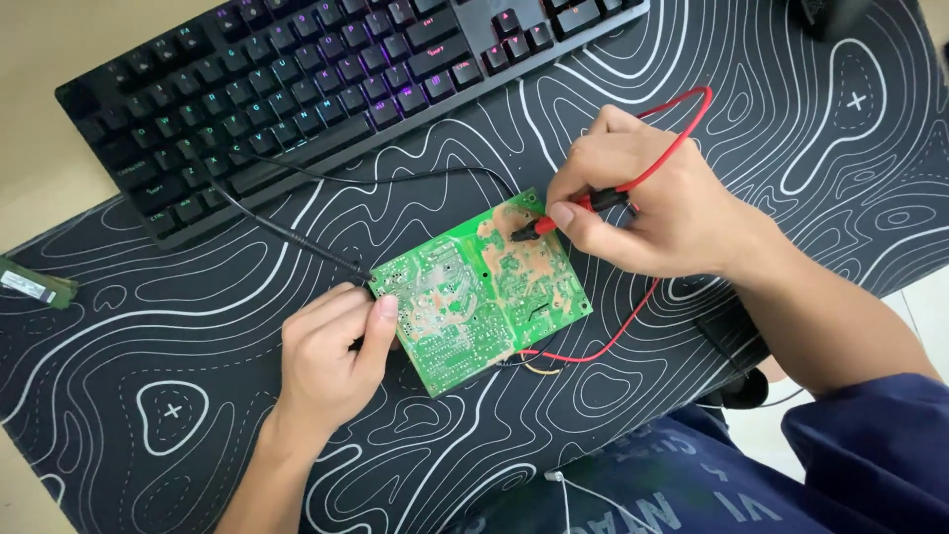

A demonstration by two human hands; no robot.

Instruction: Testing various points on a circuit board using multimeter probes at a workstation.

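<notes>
1. Hands first: we have our left hand curled around a black probe, thumb lying along the left edge of the green circuit board, fingers closed on the probe's lower end.
2. Over on the other side, our right hand pinches a red probe between thumb and forefinger, grip tight, tip pressed down onto the upper right part of the board.
3. Board lies flat near the middle of the mat, solder side up, turned a little off square. We see a glossy green face with bare coppery patches and rows of small silver solder dots.
4. It sits right between our two hands: left thumb touching its left edge, right fingertips just above its upper right corner.
5. Red lead loops up from the right hand in a smooth arc, and another red stretch curves out from under the board's lower right side. A thin black lead runs across the mat toward the board's top.
6. Mat is black, soft-looking, covered in wavy white contour lines.
7. Keyboard sits behind the board, black, blocky keys lit purple and blue.
8. At the far left edge, a small green memory stick lies flat, well apart from the board.
9. No containers show here.
</notes>
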